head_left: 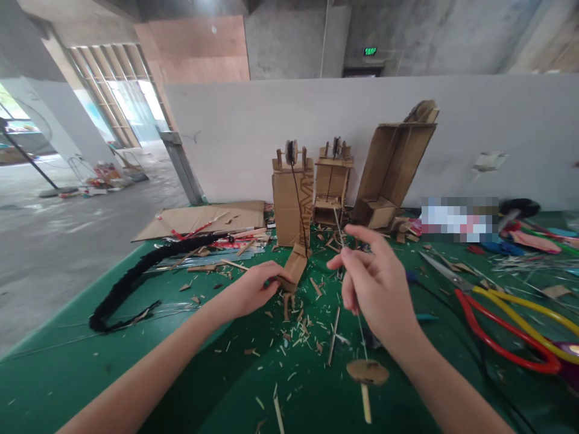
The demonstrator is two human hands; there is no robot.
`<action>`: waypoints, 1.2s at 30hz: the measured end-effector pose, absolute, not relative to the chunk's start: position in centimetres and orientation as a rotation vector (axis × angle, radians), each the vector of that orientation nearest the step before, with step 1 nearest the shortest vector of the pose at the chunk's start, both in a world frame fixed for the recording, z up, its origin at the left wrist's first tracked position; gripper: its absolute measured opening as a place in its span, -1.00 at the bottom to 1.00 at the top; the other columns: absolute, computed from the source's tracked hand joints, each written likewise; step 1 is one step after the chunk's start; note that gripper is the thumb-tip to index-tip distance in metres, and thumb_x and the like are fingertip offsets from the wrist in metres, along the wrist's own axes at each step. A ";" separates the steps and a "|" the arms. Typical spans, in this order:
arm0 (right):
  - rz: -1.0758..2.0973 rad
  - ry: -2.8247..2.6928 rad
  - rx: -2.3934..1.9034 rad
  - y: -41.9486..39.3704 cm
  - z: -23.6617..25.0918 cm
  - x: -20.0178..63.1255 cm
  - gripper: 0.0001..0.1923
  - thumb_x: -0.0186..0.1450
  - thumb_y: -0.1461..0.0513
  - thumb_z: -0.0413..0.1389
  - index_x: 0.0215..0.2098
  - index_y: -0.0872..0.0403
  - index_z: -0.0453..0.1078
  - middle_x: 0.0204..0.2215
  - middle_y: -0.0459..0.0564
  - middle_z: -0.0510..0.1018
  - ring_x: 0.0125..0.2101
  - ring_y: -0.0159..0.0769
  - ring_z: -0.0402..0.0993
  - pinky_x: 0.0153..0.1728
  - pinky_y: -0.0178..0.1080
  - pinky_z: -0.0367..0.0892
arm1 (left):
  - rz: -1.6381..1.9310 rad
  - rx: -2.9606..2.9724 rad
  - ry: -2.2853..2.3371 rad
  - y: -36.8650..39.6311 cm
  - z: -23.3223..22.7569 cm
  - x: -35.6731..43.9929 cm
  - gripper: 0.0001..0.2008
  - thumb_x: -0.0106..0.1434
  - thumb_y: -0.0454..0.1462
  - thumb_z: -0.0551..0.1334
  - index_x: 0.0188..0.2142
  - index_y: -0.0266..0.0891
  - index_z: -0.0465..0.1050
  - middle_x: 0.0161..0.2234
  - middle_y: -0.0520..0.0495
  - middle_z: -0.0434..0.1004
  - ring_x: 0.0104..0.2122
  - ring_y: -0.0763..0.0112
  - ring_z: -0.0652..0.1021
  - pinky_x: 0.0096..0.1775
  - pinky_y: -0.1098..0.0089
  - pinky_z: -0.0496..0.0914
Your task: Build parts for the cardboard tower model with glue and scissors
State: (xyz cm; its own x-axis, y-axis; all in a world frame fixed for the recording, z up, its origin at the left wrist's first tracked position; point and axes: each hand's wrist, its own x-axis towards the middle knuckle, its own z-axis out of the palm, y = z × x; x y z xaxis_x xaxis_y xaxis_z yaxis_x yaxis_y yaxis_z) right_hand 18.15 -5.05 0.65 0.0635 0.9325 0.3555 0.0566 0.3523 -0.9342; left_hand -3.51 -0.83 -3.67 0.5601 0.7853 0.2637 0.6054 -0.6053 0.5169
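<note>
My left hand (254,289) rests on the green table (90,374) and grips a small folded cardboard piece (295,265). A black cord (298,199) runs from that piece up to a spool on top of a cardboard box (292,205). My right hand (377,283) is raised above the table and pinches a thin stick (338,226) between thumb and fingers. The stick passes down through a small cardboard disc (367,372) near my wrist.
Two more cardboard models (332,181) and a tall leaning cardboard box (395,163) stand against a white wall. A black braided rope (136,274) lies at left near flat cardboard (199,218). Red and yellow-handled scissors (506,325) lie at right. Scraps litter the table.
</note>
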 end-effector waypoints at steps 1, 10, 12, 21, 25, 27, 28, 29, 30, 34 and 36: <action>0.899 -1.359 -1.031 -5.0 0.0 18.0 -0.74 0.32 0.14 0.01 -0.05 0.00 0.30 -0.48 -0.10 0.51 -0.83 -0.54 0.26 -0.89 -0.42 0.12 | 0.652 2.429 1.113 -0.9 -3.5 -3.7 -0.69 0.16 -0.47 0.02 -0.23 -0.17 0.44 -0.24 -0.05 0.51 -0.24 0.41 0.53 -0.24 0.39 0.42; 1.383 -1.154 -0.932 -4.8 -2.4 17.4 -0.79 0.24 0.18 0.04 -0.19 0.06 0.39 -0.33 0.03 0.58 -0.61 -0.39 0.48 -0.82 -0.44 0.13 | 0.930 2.390 1.494 -0.3 -1.9 -6.6 -0.74 0.13 -0.37 0.05 -0.20 -0.22 0.42 -0.33 -0.04 0.52 -0.43 0.39 0.50 -0.38 0.37 0.39; 1.475 -1.045 -0.867 -4.6 -2.7 17.5 -0.81 0.22 0.21 0.06 -0.21 0.04 0.42 -0.30 0.03 0.60 -0.56 -0.37 0.49 -0.78 -0.44 0.13 | 1.256 2.228 1.697 -0.1 -1.6 -7.1 -0.72 0.12 -0.36 0.05 -0.18 -0.23 0.41 -0.34 -0.02 0.50 -0.49 0.43 0.45 -0.43 0.40 0.36; 1.435 -1.018 -0.847 -4.2 -3.2 17.5 -0.82 0.23 0.20 0.07 -0.21 0.01 0.44 -0.22 0.01 0.60 -0.38 -0.27 0.55 -0.64 -0.36 0.29 | 1.906 1.802 1.871 0.9 -2.7 -8.8 -0.72 0.18 -0.31 0.08 -0.09 -0.24 0.30 -0.39 -0.02 0.40 -0.48 0.41 0.44 -0.44 0.39 0.39; 1.275 -1.239 -0.880 -4.4 -3.2 17.4 -0.80 0.28 0.16 0.04 -0.18 0.02 0.44 -0.20 0.05 0.59 -0.31 -0.24 0.54 -0.58 -0.31 0.38 | 1.597 2.720 1.614 -1.0 -3.0 -7.0 -0.66 0.16 -0.38 0.13 -0.03 -0.22 0.28 -0.27 -0.10 0.48 -0.36 0.34 0.50 -0.30 0.32 0.43; 1.250 -1.208 -0.810 -4.5 -3.3 17.5 -0.80 0.28 0.18 0.04 -0.18 0.00 0.43 -0.19 0.03 0.59 -0.27 -0.22 0.54 -0.55 -0.29 0.41 | 1.300 3.206 1.253 -2.1 -3.2 -5.7 -0.62 0.15 -0.42 0.13 -0.01 -0.24 0.26 -0.25 -0.12 0.50 -0.31 0.30 0.52 -0.26 0.30 0.44; 1.251 -1.155 -0.773 -4.4 -3.3 17.6 -0.80 0.27 0.19 0.03 -0.17 -0.01 0.43 -0.18 0.01 0.59 -0.26 -0.21 0.54 -0.55 -0.29 0.41 | 1.181 3.324 1.105 -2.6 -3.3 -5.1 -0.62 0.16 -0.43 0.13 0.00 -0.27 0.26 -0.24 -0.15 0.50 -0.28 0.29 0.53 -0.25 0.29 0.45; 1.252 -1.103 -0.746 -4.4 -3.3 17.7 -0.80 0.27 0.21 0.03 -0.17 -0.02 0.43 -0.16 0.00 0.59 -0.24 -0.21 0.54 -0.54 -0.29 0.42 | 1.075 3.382 0.987 -3.1 -3.3 -4.4 -0.63 0.17 -0.43 0.12 0.00 -0.29 0.25 -0.23 -0.17 0.51 -0.27 0.27 0.53 -0.24 0.28 0.45; 1.245 -1.063 -0.730 -4.3 -3.3 17.9 -0.80 0.28 0.21 0.02 -0.16 -0.02 0.43 -0.14 0.00 0.58 -0.24 -0.21 0.54 -0.55 -0.30 0.41 | 0.981 3.396 0.918 -3.5 -3.4 -3.7 -0.65 0.20 -0.42 0.10 0.00 -0.30 0.25 -0.23 -0.17 0.51 -0.28 0.28 0.53 -0.26 0.27 0.45; 1.093 -1.055 -0.841 -3.7 -3.4 18.4 -0.76 0.33 0.15 -0.01 -0.10 0.01 0.39 -0.08 0.04 0.55 -0.20 -0.20 0.52 -0.55 -0.33 0.41 | 0.697 3.198 0.867 -4.2 -3.7 -1.4 -0.73 0.26 -0.43 0.02 -0.06 -0.23 0.29 -0.19 -0.13 0.49 -0.28 0.31 0.53 -0.28 0.28 0.47; 1.002 -1.090 -0.941 -3.4 -3.6 18.5 -0.71 0.35 0.09 -0.05 -0.08 0.02 0.37 -0.05 0.07 0.53 -0.17 -0.19 0.51 -0.56 -0.34 0.40 | 0.592 3.078 0.929 -4.1 -4.2 -0.8 -0.73 0.28 -0.43 -0.01 -0.06 -0.22 0.30 -0.15 -0.13 0.46 -0.26 0.31 0.53 -0.28 0.30 0.47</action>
